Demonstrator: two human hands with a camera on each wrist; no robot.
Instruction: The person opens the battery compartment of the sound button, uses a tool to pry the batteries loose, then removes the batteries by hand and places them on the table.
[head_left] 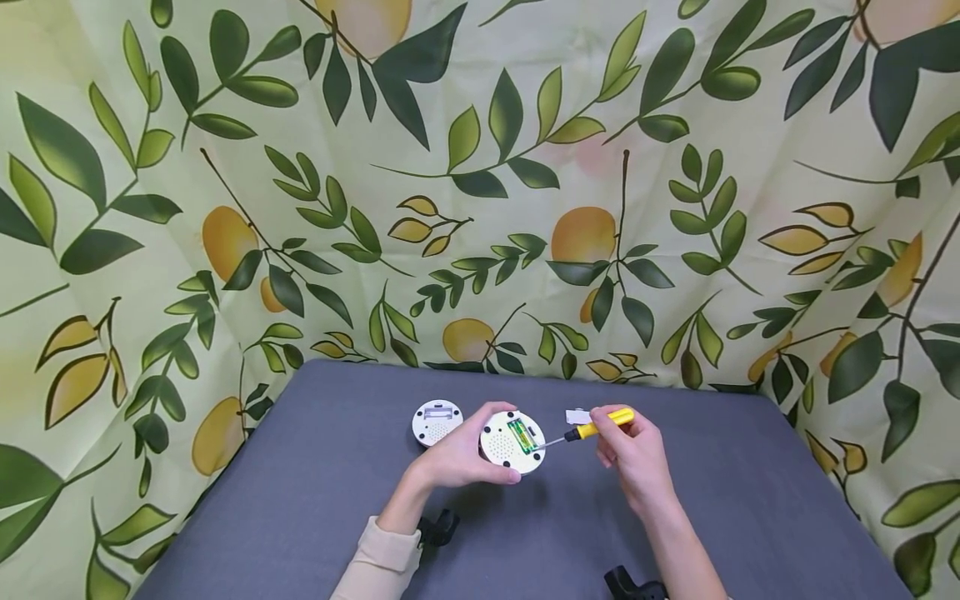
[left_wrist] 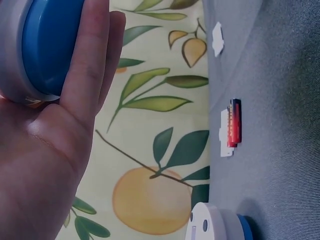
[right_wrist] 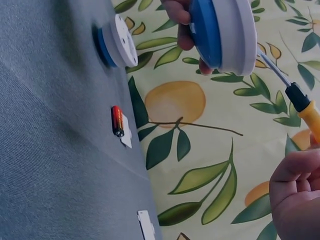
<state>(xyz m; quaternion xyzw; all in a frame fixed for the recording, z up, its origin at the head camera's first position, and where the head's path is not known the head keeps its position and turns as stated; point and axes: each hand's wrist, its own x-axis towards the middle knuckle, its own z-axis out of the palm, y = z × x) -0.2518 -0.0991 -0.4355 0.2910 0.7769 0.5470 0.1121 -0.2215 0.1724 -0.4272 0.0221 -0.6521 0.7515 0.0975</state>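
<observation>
My left hand [head_left: 456,458] grips a round white device [head_left: 497,435] by its edge, its back turned up. That back has small dark feet, a patch of speaker holes and an uncovered compartment with green batteries [head_left: 522,436] inside. The device's other side is a blue dome [left_wrist: 52,45]. With my right hand [head_left: 641,458] I hold a screwdriver [head_left: 617,419] by its yellow handle. Its metal tip reaches the lower right end of the battery compartment; in the right wrist view the device's rim hides the tip's end.
A similar round device [head_left: 437,422] lies back up on the grey table [head_left: 360,392], left of my left hand. Red and black batteries [right_wrist: 117,121] lie by a white piece [right_wrist: 127,134]. Farther right lies a small white cover [head_left: 576,416]. Patterned cloth [head_left: 510,250] hangs behind the table.
</observation>
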